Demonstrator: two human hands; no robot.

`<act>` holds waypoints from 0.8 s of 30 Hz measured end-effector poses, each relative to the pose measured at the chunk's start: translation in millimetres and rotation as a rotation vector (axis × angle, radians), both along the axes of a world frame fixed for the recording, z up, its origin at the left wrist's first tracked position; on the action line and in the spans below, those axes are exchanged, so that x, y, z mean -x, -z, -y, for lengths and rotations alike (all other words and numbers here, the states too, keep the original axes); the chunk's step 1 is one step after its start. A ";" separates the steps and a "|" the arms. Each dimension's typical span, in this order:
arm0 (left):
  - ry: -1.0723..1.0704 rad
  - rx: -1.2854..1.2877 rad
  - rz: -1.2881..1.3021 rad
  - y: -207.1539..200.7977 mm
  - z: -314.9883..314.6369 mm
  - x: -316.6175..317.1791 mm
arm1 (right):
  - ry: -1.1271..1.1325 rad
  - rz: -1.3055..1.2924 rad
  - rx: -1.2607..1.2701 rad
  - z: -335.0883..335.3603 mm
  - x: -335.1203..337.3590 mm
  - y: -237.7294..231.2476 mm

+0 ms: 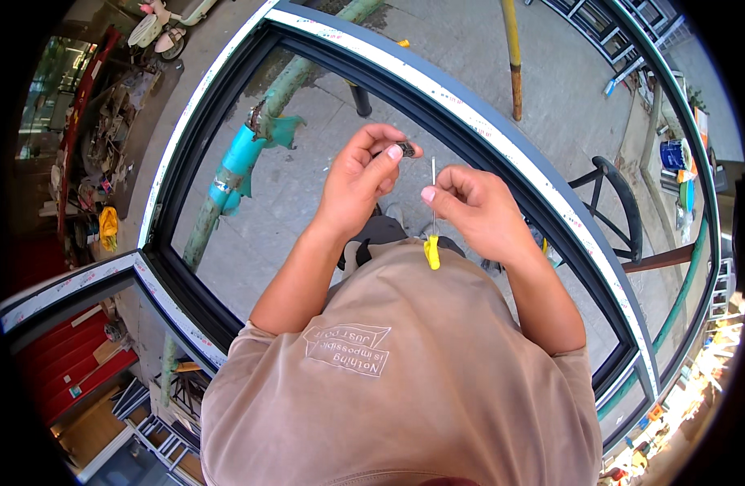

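Head view: over the opening of the frame (pixel 449 83), the left hand (pixel 358 174) pinches a dark part (pixel 405 149) between thumb and fingers; the right hand (pixel 482 202), fingers curled, holds a screwdriver (pixel 432 245) by its shaft.

Grey floor (pixel 457 28), concrete, with assorted objects. Far left corner: a pink-and-white scooter (pixel 152 31). Left edge: a scrap heap (pixel 117 117) and, nearer, a yellow bag (pixel 107 228). Left of centre: a slanting green pipe (pixel 202 224), partly covered by torn teal wrapping (pixel 241 151). Toward the far edge: a yellow pole (pixel 512 49), brownish at its lower end. Far right corner: ladder-like metal frames (pixel 606 39). Right edge: a blue bucket (pixel 674 155); nearer the middle, a curved black bar (pixel 631 204).
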State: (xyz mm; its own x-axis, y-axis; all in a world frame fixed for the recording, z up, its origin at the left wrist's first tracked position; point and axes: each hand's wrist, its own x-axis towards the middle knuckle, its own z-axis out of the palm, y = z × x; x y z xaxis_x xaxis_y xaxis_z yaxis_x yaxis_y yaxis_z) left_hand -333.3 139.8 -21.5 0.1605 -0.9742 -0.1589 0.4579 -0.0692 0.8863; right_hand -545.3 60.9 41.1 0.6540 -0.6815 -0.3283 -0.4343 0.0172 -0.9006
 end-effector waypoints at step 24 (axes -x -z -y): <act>-0.232 -0.204 -0.079 8.0 86.5 -38.4 | -0.073 -0.012 0.206 125.8 -96.5 -7.0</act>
